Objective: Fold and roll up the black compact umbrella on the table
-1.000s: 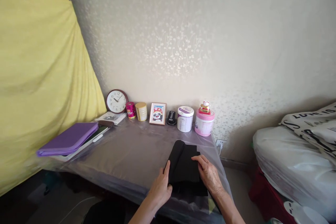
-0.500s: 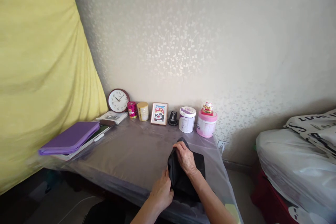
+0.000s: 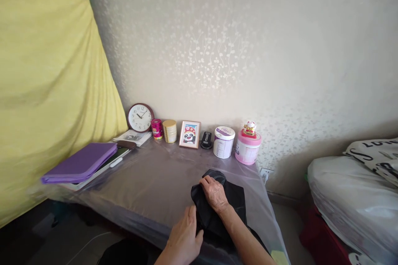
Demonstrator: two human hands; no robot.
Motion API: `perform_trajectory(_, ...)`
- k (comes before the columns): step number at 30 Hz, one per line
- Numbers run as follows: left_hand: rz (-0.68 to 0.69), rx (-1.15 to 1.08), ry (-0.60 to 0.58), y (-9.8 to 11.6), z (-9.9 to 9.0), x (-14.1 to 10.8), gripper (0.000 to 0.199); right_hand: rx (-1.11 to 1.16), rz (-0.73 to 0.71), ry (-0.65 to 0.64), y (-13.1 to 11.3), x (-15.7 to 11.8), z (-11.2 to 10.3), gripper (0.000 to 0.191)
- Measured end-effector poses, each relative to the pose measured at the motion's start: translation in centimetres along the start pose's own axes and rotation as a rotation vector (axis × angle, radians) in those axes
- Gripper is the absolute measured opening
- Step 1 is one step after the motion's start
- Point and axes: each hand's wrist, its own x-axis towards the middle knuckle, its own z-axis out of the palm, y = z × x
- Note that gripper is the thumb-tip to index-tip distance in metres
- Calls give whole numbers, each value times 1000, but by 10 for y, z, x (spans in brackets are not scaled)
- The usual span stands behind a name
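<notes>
Right hand (image 3: pixel 215 195) has fingers clamped on black fabric (image 3: pixel 235 199), left hand (image 3: pixel 184 235) grip unclear; uneven tugging could skew it.

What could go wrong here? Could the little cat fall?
It might: the cat figurine stands on the pink tub, so a hard bump could topple it. Also, the black fabric lies near the front edge of the table, so it might slip off if tugged.

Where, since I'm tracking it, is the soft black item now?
In the head view, the soft black item lies on the right part of the table, under the right hand, with the left hand at its left edge.
</notes>
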Motion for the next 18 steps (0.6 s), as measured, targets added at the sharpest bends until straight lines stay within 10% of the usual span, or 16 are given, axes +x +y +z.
perform_trajectory(7,332,112,342,9,11,2,39,37,43,11,0,-1,6,26)
perform_trajectory(18,251,251,277,-7,69,21,70,258,-34,65,8,-13,2,29)
